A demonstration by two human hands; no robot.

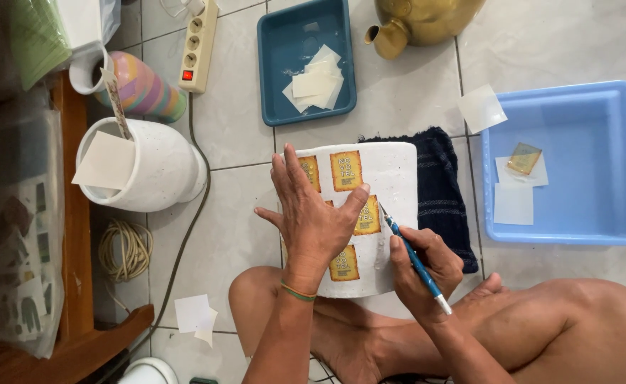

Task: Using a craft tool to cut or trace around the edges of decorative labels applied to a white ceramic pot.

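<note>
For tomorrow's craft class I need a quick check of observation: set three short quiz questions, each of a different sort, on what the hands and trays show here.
1. True or false: the left hand lies flat on the white pot with yellow labels.
2. The right hand holds: A) scissors B) a blue pen-like tool C) a brush.
3. Fill in: the dark teal tray holds pale ____ squares.

Key: 1 true; 2 B; 3 paper.
</note>
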